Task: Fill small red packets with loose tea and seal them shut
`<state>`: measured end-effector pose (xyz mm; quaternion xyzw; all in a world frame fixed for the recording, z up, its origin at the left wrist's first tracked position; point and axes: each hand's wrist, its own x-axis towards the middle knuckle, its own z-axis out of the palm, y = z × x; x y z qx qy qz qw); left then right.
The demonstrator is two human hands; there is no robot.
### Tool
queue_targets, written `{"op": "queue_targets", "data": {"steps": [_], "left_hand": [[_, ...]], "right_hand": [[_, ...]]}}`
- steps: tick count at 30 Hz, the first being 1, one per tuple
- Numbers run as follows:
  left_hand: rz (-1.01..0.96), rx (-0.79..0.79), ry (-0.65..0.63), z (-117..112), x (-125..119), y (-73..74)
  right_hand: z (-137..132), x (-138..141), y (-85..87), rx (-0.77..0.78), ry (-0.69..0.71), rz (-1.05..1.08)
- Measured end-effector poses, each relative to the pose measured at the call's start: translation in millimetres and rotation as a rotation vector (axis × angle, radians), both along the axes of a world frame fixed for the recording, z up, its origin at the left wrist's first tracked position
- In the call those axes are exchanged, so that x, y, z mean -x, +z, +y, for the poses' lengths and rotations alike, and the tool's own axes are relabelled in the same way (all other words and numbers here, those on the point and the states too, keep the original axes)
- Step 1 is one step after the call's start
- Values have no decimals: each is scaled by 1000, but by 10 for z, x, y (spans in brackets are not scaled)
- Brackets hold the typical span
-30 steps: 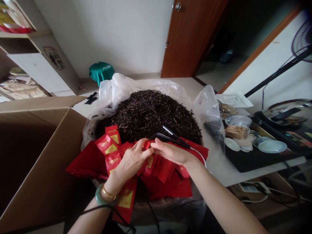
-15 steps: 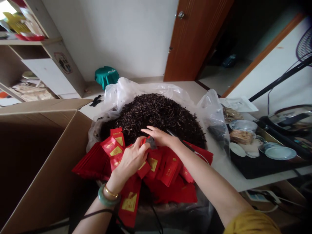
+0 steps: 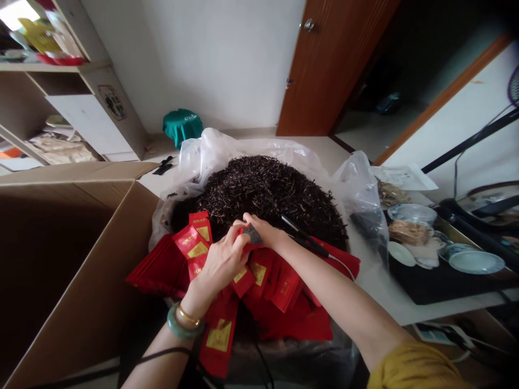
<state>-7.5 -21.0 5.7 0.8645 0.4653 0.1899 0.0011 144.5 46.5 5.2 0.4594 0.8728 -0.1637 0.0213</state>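
My left hand (image 3: 226, 255) is closed on a small red packet, its fingers wrapped at the packet's near side. A dark grey face of this packet (image 3: 253, 234) shows between the two hands. My right hand (image 3: 266, 232) is closed at the packet's far edge, fingertips meeting those of the left; part of the grip is hidden. Below and around the hands lie several red packets (image 3: 284, 286) with gold labels. Just beyond is a large heap of dark dried tea leaves (image 3: 267, 183) in a clear plastic bag (image 3: 211, 148).
Right of my right hand, a slim black tool (image 3: 306, 237) with a white cord rests on the packets. An open cardboard box (image 3: 121, 237) stands at left. Dishes (image 3: 476, 259) and a lidded clear tub (image 3: 411, 216) sit on the right. A green-covered bin (image 3: 182, 125) is by the wall.
My right hand's fingers, stretched out over the leaves before, have curled in to the packet's edge. My left hand keeps hold. The whole view has shifted slightly.
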Motion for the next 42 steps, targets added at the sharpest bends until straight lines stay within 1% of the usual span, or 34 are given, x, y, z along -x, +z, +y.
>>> {"op": "queue_targets", "data": {"steps": [6, 11, 14, 18, 26, 31, 33, 35, 38, 39, 40, 42], "left_hand": [[-46, 21, -12, -3, 13, 7], [-35, 29, 4, -1, 18, 22], [-19, 31, 3, 6, 12, 31], [5, 46, 34, 7, 5, 46], [8, 115, 61, 2, 2, 54], [-12, 132, 68, 3, 2, 66], [-1, 144, 74, 4, -3, 80], [11, 151, 88, 7, -10, 90], [21, 148, 107, 17, -21, 80], [22, 144, 107, 21, -24, 71], [21, 138, 106, 25, -26, 60], [17, 125, 103, 31, -29, 37]], "right_hand": [[-5, 47, 22, 8, -37, 20], [16, 59, 94, 28, -40, 70], [22, 46, 108, 56, -49, 91], [28, 41, 75, 76, -82, 125], [55, 49, -62, 56, -118, 176], [105, -2, -38, 15, -114, 252], [163, -68, 17, -14, -137, 303], [224, -161, 112, -44, -185, 359], [248, -313, 342, -58, -264, 445], [228, -353, 436, -39, -284, 493], [193, -382, 532, 26, -314, 610], [89, -404, 714, 147, -303, 800]]}}
